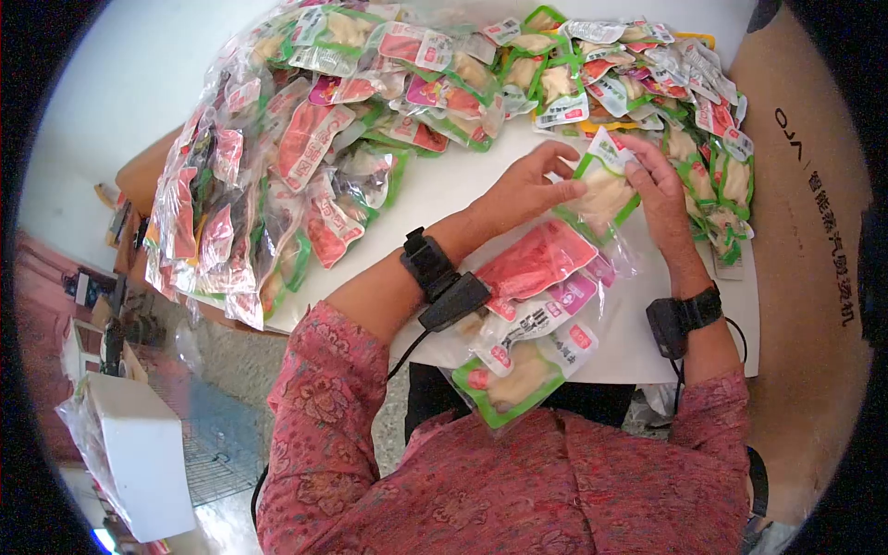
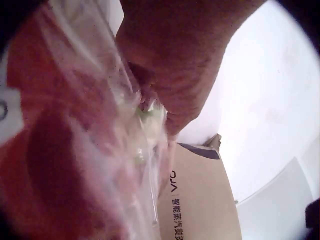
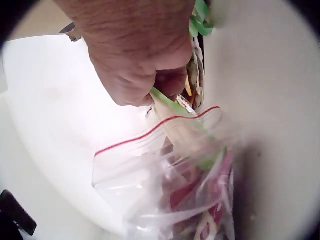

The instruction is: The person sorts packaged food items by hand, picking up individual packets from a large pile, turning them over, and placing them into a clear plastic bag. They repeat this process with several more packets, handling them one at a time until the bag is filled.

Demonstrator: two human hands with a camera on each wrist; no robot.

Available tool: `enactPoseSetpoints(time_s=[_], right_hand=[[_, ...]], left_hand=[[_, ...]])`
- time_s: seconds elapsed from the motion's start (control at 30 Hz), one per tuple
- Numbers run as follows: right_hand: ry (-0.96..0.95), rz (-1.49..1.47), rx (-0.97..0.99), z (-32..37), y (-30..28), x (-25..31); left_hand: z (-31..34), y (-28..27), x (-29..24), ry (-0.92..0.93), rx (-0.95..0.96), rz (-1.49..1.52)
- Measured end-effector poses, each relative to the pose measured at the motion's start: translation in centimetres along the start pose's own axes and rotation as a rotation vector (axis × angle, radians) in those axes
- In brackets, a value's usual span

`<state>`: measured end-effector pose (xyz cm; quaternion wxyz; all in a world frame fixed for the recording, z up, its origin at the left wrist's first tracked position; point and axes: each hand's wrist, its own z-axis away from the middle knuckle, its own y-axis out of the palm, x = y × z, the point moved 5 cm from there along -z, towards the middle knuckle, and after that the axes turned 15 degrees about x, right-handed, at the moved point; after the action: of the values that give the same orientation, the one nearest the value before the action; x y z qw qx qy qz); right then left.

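A green-edged sealed food packet (image 1: 606,190) with pale food inside hangs over the mouth of a clear zip bag (image 3: 150,175). My right hand (image 1: 659,180) pinches its top edge, thumb in front. At its left edge is my left hand (image 1: 532,190), thumb on the front and fingers curving behind. In the right wrist view, the packet's lower part shows through the bag, below the red zip line. More packets fill the bag: a red packet (image 1: 541,259), a purple one (image 1: 573,294) and another green-edged one (image 1: 518,379) near the table's front edge.
A large heap of similar packets (image 1: 310,139) covers the left and back of the white table (image 1: 444,180). Another pile (image 1: 601,79) lies at the back right. A tall cardboard box (image 1: 805,277) stands along the right side. A white box (image 1: 139,453) is at lower left.
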<state>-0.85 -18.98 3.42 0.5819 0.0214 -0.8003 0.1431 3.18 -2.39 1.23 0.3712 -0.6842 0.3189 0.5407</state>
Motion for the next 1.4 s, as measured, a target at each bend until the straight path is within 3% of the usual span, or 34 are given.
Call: enactPoseSetpoints(time_s=[0.07,0.13,0.2,0.47,0.57,0.63,0.73,0.77,0.83,0.93,1.07,1.23,1.3,1.4], right_hand=[[0.03,0.032,-0.007,0.0,0.1,-0.4],[-0.067,0.296,-0.055,0.1,0.4,0.8],[-0.064,0.291,-0.036,0.1,1.0,1.6],[-0.096,0.19,-0.043,0.4,-0.2,0.5],[-0.039,0.139,-0.153,0.6,-0.7,0.2],[-0.014,-0.056,-0.304,0.9,-1.7,-1.2],[-0.049,-0.084,-0.291,0.9,-1.6,-1.3],[-0.047,-0.086,-0.291,0.9,-1.5,-1.1],[-0.023,-0.385,-0.331,0.8,-1.3,-1.5],[-0.028,-0.342,-0.377,0.9,-1.8,-1.2],[-0.022,-0.346,-0.423,0.7,-2.5,-2.4],[0.009,-0.812,-0.338,0.3,-2.1,-3.3],[0.03,-0.852,-0.336,0.2,-2.2,-3.6],[0.041,-0.9,-0.345,0.1,-2.2,-4.1]], left_hand=[[-0.4,-0.1,0.9,-0.027,0.045,0.028],[-0.4,0.1,1.3,-0.049,0.093,0.056],[-0.3,-0.1,1.6,-0.04,0.017,0.13],[-0.9,0.2,1.5,0.136,0.104,0.044],[-0.6,0.5,1.1,0.11,0.094,0.06],[-0.7,0.6,1.2,0.072,0.086,0.106],[-0.8,1.0,0.8,0.181,0.117,0.08],[-0.9,1.3,1.2,0.117,0.164,0.066],[-0.8,1.9,1.6,0.051,0.213,0.054],[-0.7,2.9,1.8,0.05,0.306,0.039],[-1.2,2.5,3.1,0.024,0.265,0.017],[-0.8,1.8,1.5,0.103,0.139,-0.077],[-0.2,1.6,1.7,-0.164,0.109,0.018],[-0.3,1.6,1.8,-0.105,0.082,0.08]])
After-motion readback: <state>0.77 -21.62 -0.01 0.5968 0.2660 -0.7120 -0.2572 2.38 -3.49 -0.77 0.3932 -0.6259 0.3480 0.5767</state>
